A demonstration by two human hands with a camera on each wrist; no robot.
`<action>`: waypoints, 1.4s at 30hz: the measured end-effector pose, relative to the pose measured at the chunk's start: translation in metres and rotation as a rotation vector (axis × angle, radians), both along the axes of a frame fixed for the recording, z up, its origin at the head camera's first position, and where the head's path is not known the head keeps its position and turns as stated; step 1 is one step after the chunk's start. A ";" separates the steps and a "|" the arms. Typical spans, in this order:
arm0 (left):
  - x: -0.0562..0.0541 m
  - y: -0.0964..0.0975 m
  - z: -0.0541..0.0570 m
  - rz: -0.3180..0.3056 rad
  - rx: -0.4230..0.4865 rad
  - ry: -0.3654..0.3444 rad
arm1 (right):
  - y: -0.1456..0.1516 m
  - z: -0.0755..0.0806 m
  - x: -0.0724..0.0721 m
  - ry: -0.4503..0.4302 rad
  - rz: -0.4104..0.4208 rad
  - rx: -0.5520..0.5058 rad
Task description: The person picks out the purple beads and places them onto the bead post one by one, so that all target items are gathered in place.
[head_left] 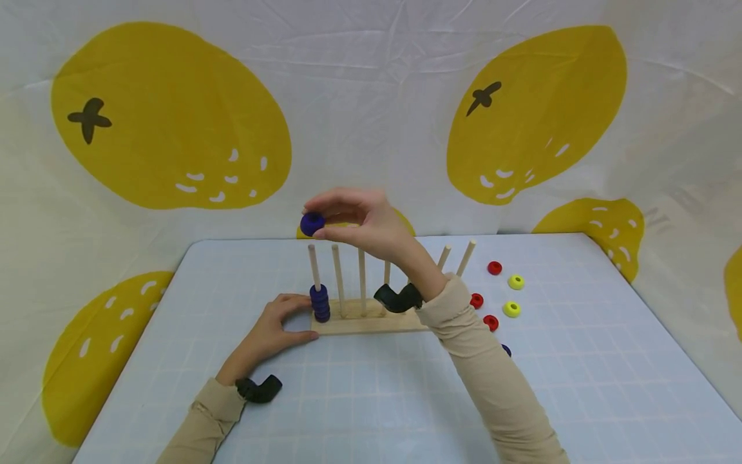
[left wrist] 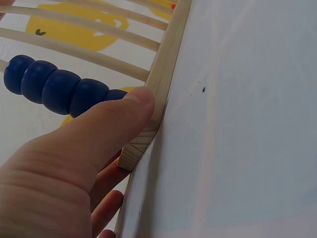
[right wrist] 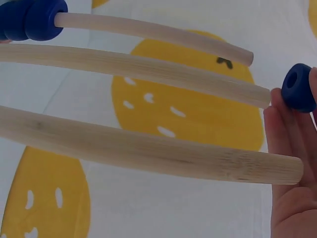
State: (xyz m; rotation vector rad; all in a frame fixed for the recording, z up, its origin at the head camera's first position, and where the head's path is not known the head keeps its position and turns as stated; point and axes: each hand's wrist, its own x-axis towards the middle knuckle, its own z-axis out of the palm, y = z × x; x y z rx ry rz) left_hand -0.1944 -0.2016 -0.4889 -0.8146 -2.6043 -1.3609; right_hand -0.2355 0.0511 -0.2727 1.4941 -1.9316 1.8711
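Observation:
A wooden peg rack (head_left: 371,324) with several upright pegs stands on the table. Several blue beads (head_left: 320,303) are stacked on its leftmost peg. My left hand (head_left: 272,328) grips the left end of the base, thumb along the front edge (left wrist: 161,94) and fingers behind. Above the leftmost peg, my right hand (head_left: 371,219) pinches one blue bead (head_left: 312,223) between thumb and fingers. In the right wrist view the hole of that held bead (right wrist: 298,88) shows, apart from the peg tips. My right hand and wrist hide part of the rack's right side.
Red beads (head_left: 494,267) and yellow beads (head_left: 512,309) lie loose right of the rack. Another blue bead (head_left: 507,350) is partly hidden by my right sleeve (head_left: 487,367). Behind the table (head_left: 348,399) hangs a white cloth (head_left: 371,96) with yellow fruit prints.

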 end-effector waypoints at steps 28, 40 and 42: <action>-0.002 0.000 -0.002 -0.002 -0.005 0.010 | -0.001 -0.005 0.001 -0.033 0.020 0.300; -0.003 -0.001 -0.004 -0.019 0.004 0.022 | -0.002 -0.004 0.001 -0.015 -0.022 0.346; -0.003 -0.001 -0.004 -0.021 0.005 0.029 | -0.002 -0.004 0.001 -0.011 -0.020 0.339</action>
